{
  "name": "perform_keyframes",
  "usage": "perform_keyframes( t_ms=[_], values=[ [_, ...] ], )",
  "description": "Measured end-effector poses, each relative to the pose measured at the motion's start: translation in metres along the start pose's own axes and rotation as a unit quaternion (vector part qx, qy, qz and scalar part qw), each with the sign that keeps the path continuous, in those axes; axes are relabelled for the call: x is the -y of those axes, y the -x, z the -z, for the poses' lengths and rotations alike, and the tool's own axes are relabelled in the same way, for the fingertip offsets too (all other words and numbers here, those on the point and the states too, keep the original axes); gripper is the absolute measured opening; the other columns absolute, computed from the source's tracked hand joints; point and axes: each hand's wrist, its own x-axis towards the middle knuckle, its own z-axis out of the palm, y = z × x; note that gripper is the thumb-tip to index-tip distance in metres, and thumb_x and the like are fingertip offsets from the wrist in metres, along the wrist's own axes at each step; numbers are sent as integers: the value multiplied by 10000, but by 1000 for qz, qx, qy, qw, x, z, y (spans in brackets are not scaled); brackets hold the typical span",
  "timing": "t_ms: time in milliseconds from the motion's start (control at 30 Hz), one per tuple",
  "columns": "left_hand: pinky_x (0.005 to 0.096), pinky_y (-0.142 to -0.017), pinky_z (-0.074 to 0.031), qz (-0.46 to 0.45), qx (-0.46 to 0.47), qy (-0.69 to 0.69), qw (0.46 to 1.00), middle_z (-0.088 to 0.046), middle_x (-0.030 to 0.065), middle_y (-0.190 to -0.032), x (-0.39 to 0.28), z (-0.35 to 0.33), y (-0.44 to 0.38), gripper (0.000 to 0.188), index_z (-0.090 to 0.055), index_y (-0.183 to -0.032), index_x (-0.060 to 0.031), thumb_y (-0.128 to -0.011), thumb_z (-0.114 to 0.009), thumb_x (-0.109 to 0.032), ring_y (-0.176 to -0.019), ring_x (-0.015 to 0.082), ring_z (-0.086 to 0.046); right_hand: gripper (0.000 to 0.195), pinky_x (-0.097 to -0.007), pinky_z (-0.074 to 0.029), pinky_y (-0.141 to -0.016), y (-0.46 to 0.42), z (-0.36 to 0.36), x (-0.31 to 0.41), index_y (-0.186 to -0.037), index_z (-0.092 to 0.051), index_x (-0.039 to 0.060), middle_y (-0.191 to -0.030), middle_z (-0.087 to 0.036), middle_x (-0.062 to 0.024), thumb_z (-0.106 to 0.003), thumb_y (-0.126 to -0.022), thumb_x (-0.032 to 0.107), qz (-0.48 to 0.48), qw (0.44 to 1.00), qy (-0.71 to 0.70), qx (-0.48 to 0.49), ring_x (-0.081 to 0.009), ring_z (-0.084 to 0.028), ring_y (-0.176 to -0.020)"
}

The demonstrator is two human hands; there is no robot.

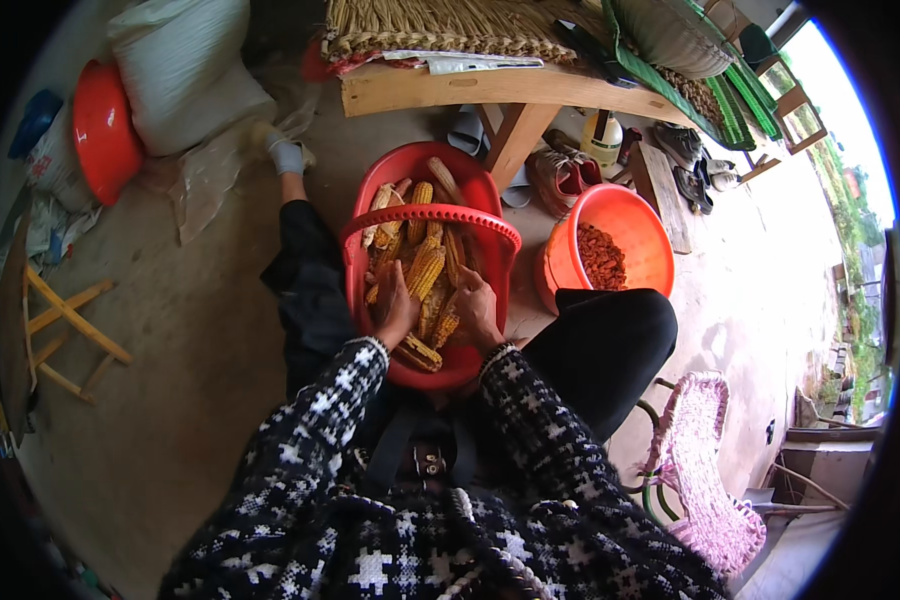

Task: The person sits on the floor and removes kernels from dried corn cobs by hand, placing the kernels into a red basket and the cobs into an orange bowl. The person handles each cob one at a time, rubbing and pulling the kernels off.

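A red plastic basket point(486, 172) with an arched handle point(427, 214) stands between my legs. Inside lie several yellow ears of corn point(421, 201), some with patches of kernels gone, and a paler cob point(445, 178) near the far end. My left hand point(397, 306) is down in the basket, against the lower end of a yellow ear point(426, 274). Across from it, my right hand point(477, 306) has its fingers bent beside the ears along the right wall. The fingers' undersides are hidden, so their grip is unclear. Another ear point(418, 354) rests at the near end.
An orange-red bucket point(649, 225) with small reddish-brown pieces point(600, 256) stands beside my right knee. Ahead is a wooden bench point(435, 88) bearing a straw mat point(450, 26), with shoes point(562, 176) below. A folding wooden stool point(75, 315) and a red basin point(101, 135) are leftward; a pink woven seat point(697, 457) is rightward.
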Motion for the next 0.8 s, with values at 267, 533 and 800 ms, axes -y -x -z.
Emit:
perform_keyframes(
  t_ms=[267,533,800],
  values=[
    [435,-1072,-272,118,267,-45,955,-253,289,-1412,-32,12,-43,900,-181,-1416,-32,-734,-696,-312,-1311,402,-284,328,-261,-438,-504,24,25,16,-1213,-580,75,-770,-620,-23,-516,-928,222,-54,997,-50,28,-79,-511,-557],
    [346,-782,-485,178,150,475,849,-600,63,-1014,-26,68,-41,380,-531,-1082,-62,-760,-693,-184,-936,204,-597,299,-369,-491,-800,19,22,-15,-1130,-623,77,-1022,-642,-190,-520,-891,225,-11,999,19,30,-307,-637,-942],
    [319,-759,-541,329,241,516,753,-564,53,-1107,-6,61,18,411,-492,-1211,-42,-898,-584,-291,-990,174,-577,303,-389,-482,-812,35,16,-14,-1093,-634,75,-980,-635,-224,-508,-858,218,34,984,145,94,-347,-614,-961]
  ],
)
